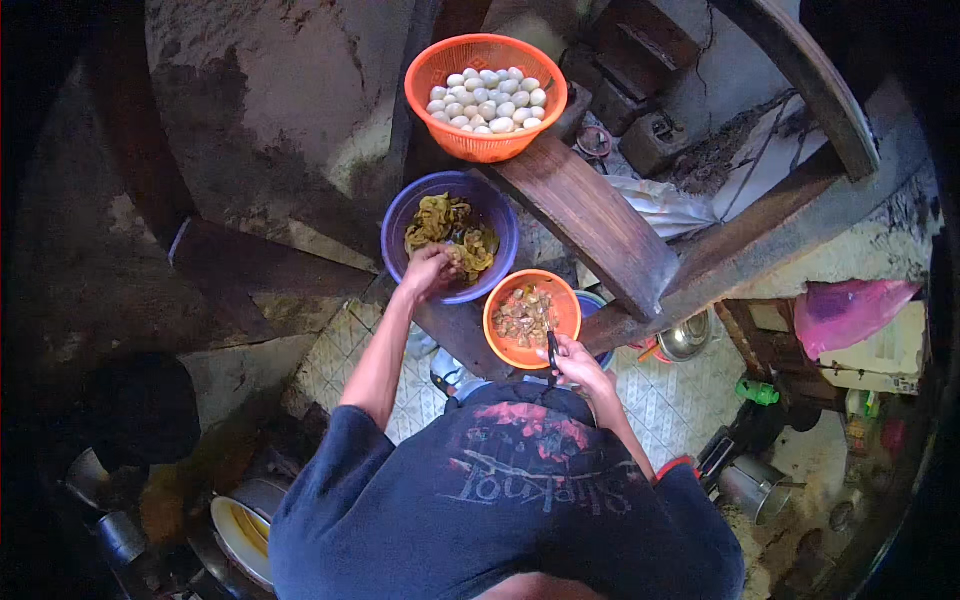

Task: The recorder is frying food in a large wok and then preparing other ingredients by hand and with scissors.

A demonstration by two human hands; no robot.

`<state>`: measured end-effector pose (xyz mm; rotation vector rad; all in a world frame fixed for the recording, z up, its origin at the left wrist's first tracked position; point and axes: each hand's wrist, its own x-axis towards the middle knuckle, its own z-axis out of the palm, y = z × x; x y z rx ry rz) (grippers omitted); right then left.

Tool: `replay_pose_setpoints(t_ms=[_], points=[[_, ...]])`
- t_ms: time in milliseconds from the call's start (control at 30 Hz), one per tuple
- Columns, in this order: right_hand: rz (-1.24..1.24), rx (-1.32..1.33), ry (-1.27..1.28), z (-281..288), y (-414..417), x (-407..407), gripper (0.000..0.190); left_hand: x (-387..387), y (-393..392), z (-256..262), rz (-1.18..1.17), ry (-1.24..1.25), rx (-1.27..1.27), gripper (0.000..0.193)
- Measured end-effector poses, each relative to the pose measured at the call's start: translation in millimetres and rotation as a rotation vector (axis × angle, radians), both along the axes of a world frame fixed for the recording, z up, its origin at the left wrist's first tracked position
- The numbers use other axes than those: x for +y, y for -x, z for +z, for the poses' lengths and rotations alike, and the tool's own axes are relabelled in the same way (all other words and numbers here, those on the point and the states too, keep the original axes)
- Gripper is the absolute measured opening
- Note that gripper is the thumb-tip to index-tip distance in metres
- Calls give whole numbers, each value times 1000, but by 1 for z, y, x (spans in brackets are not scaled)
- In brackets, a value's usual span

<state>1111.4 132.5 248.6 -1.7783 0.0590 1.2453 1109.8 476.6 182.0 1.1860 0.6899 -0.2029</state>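
My left hand (pixel 431 271) reaches over the near rim of a purple plastic basin (pixel 390 259), its fingers at yellow-green wilted leaves (pixel 439 217); whether they grip a piece is hard to tell. In my right hand (pixel 581 364) are black-handled scissors (pixel 553 351), their blades over an orange plastic basket (pixel 574 300). That basket holds small brownish cut pieces (pixel 523 313). Farther off, a larger orange basket (pixel 486 150) is full of pale eggs (pixel 487 101).
A wooden plank (pixel 592 217) slants from the egg basket toward a thick beam (pixel 720 247). At right a metal lidded pot (pixel 686 334) stands on the tiled floor (pixel 652 409), near a pink plastic bag (pixel 847 315). A pan (pixel 240 532) lies at lower left.
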Motion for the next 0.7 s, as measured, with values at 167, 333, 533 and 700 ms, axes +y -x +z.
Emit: replay_pose_setpoints(t_ms=[167, 333, 533, 700], points=[[32, 17, -152, 4, 13, 4, 52, -69, 27, 57, 157, 284, -123, 30], [103, -2, -247, 23, 28, 5, 65, -135, 40, 62, 206, 283, -152, 27], [53, 28, -276, 23, 43, -10, 58, -172, 49, 62, 90, -129, -160, 33], [-1, 129, -368, 24, 52, -15, 46, -180, 60, 72, 43, -423, -196, 37]])
